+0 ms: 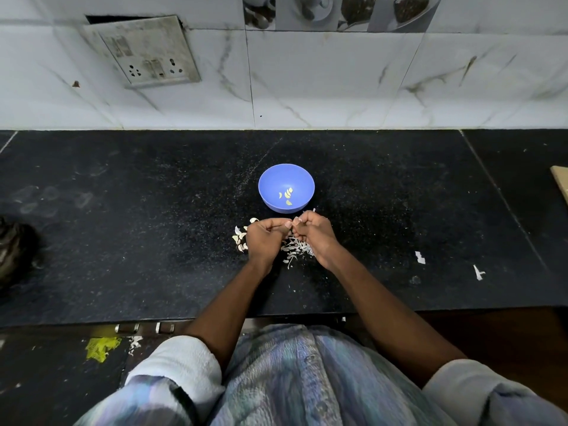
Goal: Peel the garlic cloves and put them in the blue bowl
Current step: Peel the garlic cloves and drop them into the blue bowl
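The blue bowl (pixel 286 172) stands on the black counter (pixel 153 241) with several peeled garlic cloves (pixel 288 195) in its bottom. Just in front of the bowl my left hand (pixel 264 241) and my right hand (pixel 313 236) meet with curled fingers. Between their fingertips they pinch a small garlic clove, mostly hidden by the fingers. A strip of white skin (pixel 314 209) sticks up from my right hand. Unpeeled cloves (pixel 240 241) lie at the left of my left hand. Loose garlic skins (pixel 296 250) are piled under and between the hands.
Two white scraps (pixel 420 257) lie on the counter to the right. A dark object (pixel 15 250) sits at the far left edge. A tiled wall with a socket plate (pixel 147 53) rises behind the counter. A board corner (pixel 561 182) shows at the right edge.
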A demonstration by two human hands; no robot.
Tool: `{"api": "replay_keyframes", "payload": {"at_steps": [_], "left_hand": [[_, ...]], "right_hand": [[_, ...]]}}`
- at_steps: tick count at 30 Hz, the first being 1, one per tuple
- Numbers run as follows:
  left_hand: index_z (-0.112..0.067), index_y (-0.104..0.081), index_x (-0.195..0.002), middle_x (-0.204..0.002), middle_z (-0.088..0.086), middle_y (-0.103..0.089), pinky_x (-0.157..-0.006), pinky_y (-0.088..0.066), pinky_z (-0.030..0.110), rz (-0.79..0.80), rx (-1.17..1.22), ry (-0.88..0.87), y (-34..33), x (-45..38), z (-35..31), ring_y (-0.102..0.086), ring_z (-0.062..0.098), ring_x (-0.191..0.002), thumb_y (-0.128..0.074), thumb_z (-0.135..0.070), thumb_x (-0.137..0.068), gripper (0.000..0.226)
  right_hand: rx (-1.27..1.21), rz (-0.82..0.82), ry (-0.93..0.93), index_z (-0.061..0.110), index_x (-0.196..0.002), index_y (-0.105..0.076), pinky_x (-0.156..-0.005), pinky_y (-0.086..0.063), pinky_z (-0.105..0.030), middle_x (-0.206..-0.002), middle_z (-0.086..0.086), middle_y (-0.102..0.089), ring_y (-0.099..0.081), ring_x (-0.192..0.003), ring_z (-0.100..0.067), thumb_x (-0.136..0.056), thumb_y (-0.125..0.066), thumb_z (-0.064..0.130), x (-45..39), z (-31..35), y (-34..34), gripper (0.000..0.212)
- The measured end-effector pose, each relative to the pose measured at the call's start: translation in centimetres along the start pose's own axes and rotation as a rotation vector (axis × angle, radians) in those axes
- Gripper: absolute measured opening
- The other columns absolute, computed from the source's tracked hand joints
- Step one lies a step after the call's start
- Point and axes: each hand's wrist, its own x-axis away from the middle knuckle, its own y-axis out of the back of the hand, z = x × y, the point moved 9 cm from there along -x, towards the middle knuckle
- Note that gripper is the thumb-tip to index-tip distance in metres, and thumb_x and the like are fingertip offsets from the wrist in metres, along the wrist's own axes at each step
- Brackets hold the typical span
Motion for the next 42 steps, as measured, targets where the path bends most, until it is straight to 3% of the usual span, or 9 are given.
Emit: {"api": "replay_keyframes", "payload": {"at_steps": [4,8,15,21,26,29,34,38,42], "left_hand": [[-0.003,-0.078,-0.093,-0.082,0.009,-0.079,-0.065,-0.059,0.017,0.007,0.282,0.307,-1.0,0.4,2.0,-0.071,0.009,-0.068,-0.067,0.002,-0.098,0.014],[-0.004,-0.073,-0.09,-0.073,0.005,-0.075,-0.056,-0.058,0.017,-0.033,0.437,0.492,-1.0,0.3,3.6,-0.071,0.007,-0.059,-0.066,-0.011,-0.104,0.017],[-0.003,-0.077,-0.1,-0.089,0.009,-0.079,-0.075,-0.062,0.018,-0.06,0.342,0.253,0.0,-0.4,2.6,-0.075,0.011,-0.077,-0.069,0.002,-0.099,0.009],[-0.005,-0.077,-0.106,-0.088,0.011,-0.078,-0.076,-0.061,0.019,-0.011,0.288,0.17,0.1,-0.4,2.3,-0.074,0.011,-0.076,-0.069,0.007,-0.096,0.017],[-0.008,-0.077,-0.105,-0.088,0.009,-0.079,-0.079,-0.061,0.02,0.013,0.202,0.095,0.2,-0.5,1.8,-0.072,0.011,-0.078,-0.069,0.009,-0.095,0.022],[-0.01,-0.078,-0.104,-0.089,0.009,-0.08,-0.077,-0.059,0.02,0.021,0.133,0.057,0.2,-0.5,1.6,-0.071,0.012,-0.079,-0.067,0.011,-0.095,0.026],[-0.007,-0.078,-0.106,-0.089,0.008,-0.079,-0.078,-0.058,0.019,0.017,0.051,-0.001,0.4,-0.5,0.9,-0.068,0.01,-0.077,-0.066,0.011,-0.095,0.024],[-0.011,-0.079,-0.101,-0.09,0.007,-0.08,-0.078,-0.058,0.021,0.038,-0.036,-0.089,0.3,-0.4,0.1,-0.068,0.009,-0.076,-0.069,0.009,-0.094,0.023],[-0.011,-0.081,-0.099,-0.084,0.004,-0.08,-0.072,-0.058,0.024,0.033,-0.155,-0.18,0.5,-0.5,-0.5,-0.064,0.009,-0.069,-0.072,0.007,-0.092,0.021]], "right_hand": [[0.01,0.024,0.046,0.009,-0.084,-0.059,-0.062,-0.045,-0.022,-0.073,-0.003,-0.063,-0.054,-0.067,-0.009,-0.098,-0.06,-0.004,0.2,0.5,-0.1,0.019],[0.002,0.029,0.067,0.007,-0.09,-0.064,-0.063,-0.047,-0.021,-0.075,-0.004,-0.066,-0.059,-0.069,-0.01,-0.099,-0.059,-0.002,0.2,0.7,0.0,0.014],[0.177,-0.067,0.006,-0.006,-0.096,-0.073,-0.056,-0.048,-0.021,-0.075,-0.014,-0.07,-0.061,-0.063,-0.014,-0.097,-0.052,-0.003,0.1,0.4,1.3,0.021],[0.307,-0.147,0.067,0.001,-0.09,-0.077,-0.057,-0.055,-0.023,-0.074,-0.013,-0.076,-0.07,-0.063,-0.017,-0.082,-0.077,-0.005,0.7,1.0,2.1,0.01],[0.364,-0.263,0.121,0.009,-0.076,-0.078,-0.058,-0.063,-0.033,-0.063,-0.008,-0.074,-0.072,-0.056,-0.023,-0.079,-0.089,0.009,0.3,1.5,3.3,0.011],[0.475,-0.247,0.157,0.007,-0.082,-0.08,-0.068,-0.066,-0.04,-0.067,-0.008,-0.075,-0.075,-0.063,-0.028,-0.087,-0.074,-0.001,0.0,1.5,3.2,0.011],[0.624,-0.105,0.21,0.006,-0.108,-0.08,-0.088,-0.063,-0.037,-0.095,-0.006,-0.08,-0.077,-0.087,-0.015,-0.087,-0.06,-0.009,-0.6,1.4,1.6,0.032],[0.382,-0.147,0.111,0.005,-0.102,-0.079,-0.076,-0.065,-0.036,-0.083,-0.011,-0.079,-0.077,-0.076,-0.021,-0.094,-0.072,0.01,-0.2,1.2,1.9,0.012],[0.121,-0.053,-0.065,-0.005,-0.1,-0.075,-0.071,-0.064,-0.03,-0.087,-0.02,-0.078,-0.077,-0.077,-0.026,-0.095,-0.073,0.013,0.4,0.3,1.2,0.018]]}}
